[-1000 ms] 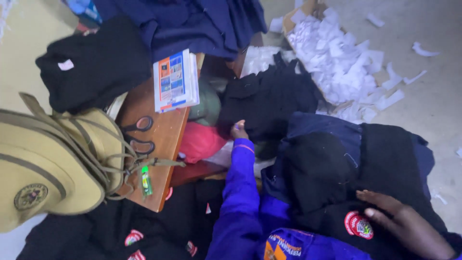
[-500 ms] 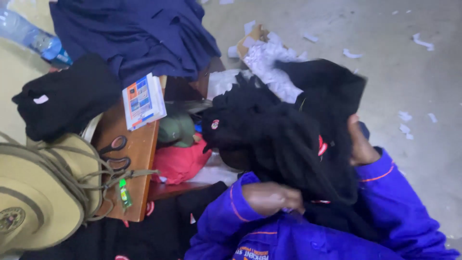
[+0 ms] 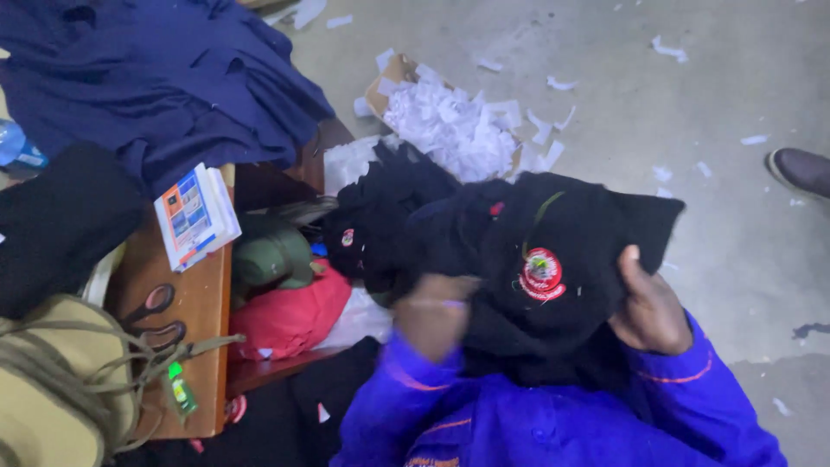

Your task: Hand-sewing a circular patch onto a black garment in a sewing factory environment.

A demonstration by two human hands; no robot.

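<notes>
I hold up a black garment (image 3: 553,259) with a round red badge in front of me. My right hand (image 3: 650,307) grips its right side, thumb on the cloth. My left hand (image 3: 432,316), blurred, grasps its lower left part. Both arms wear bright blue sleeves (image 3: 519,415). Another black garment with a small badge (image 3: 380,216) lies just behind, to the left.
A wooden board (image 3: 203,329) carries scissors (image 3: 156,316), a small printed box (image 3: 197,216) and a green lighter (image 3: 179,391). A tan bag (image 3: 52,389) sits at left. Dark blue clothes (image 3: 156,78), a red cloth (image 3: 290,316), paper scraps (image 3: 450,130) and a shoe (image 3: 800,170) lie around.
The black garment has been lifted and turned so the red badge faces me. My right hand moved to its right edge; my left hand rose to its lower left.
</notes>
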